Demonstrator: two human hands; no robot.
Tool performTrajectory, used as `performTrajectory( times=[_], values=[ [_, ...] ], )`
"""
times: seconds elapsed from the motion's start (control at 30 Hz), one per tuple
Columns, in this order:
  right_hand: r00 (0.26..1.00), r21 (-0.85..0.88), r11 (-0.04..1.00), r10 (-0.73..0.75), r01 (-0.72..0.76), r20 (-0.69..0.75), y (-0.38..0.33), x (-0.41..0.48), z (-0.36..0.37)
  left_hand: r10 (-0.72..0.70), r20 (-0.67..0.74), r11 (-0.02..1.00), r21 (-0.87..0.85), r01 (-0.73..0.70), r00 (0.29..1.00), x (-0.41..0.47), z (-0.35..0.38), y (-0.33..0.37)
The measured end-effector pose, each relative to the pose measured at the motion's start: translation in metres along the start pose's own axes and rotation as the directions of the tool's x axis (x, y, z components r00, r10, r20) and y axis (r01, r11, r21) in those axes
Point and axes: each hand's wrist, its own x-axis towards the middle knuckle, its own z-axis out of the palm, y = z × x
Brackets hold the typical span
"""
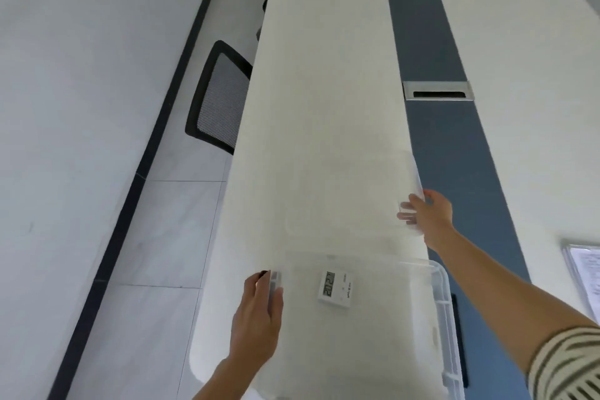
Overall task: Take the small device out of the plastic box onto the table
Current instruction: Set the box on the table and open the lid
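Observation:
A clear plastic box (446, 312) stands open on the white table (324, 75) right in front of me. The small device (336, 288), a white square unit with a digital display, lies flat on the box's floor. The clear lid (350, 204) hovers blurred just beyond the box. My right hand (428, 216) grips the lid's right edge. My left hand (259, 312) is closed on a clear plastic edge at the box's far-left corner; whether that edge is rim or lid is unclear. Neither hand touches the device.
A blue-grey strip (431, 42) with metal cable slots (438, 92) runs along the table's right side. A black mesh chair (217, 94) stands on the floor to the left. Papers (584, 273) lie at the right edge.

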Motion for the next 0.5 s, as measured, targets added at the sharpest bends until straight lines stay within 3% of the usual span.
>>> performTrajectory(
  times=[0.07, 0.17, 0.3, 0.4, 0.5],
  values=[
    [0.999, -0.168, 0.986, -0.024, 0.018, -0.034, 0.015, 0.021, 0.006, 0.000, -0.029, 1.000, 0.025, 0.001, 1.000, 0.002, 0.002, 0.000],
    [0.995, -0.525, 0.849, -0.095, 0.068, -0.024, 0.030, 0.038, 0.007, 0.000, -0.039, 0.999, 0.044, 0.002, 0.999, 0.002, 0.005, 0.000],
    [0.989, -0.717, 0.685, -0.138, 0.129, 0.046, 0.039, 0.042, 0.005, 0.003, -0.052, 0.999, 0.041, -0.001, 0.999, 0.002, 0.007, -0.002],
    [0.973, -0.690, 0.695, -0.223, 0.201, 0.059, 0.021, 0.017, 0.000, 0.018, -0.062, 1.000, 0.016, -0.017, 0.998, 0.001, 0.007, -0.003],
    [0.876, -0.438, 0.768, -0.469, 0.468, 0.113, -0.010, -0.056, -0.006, 0.020, -0.068, 1.000, -0.008, -0.021, 0.997, 0.002, 0.007, -0.003]
  ],
)
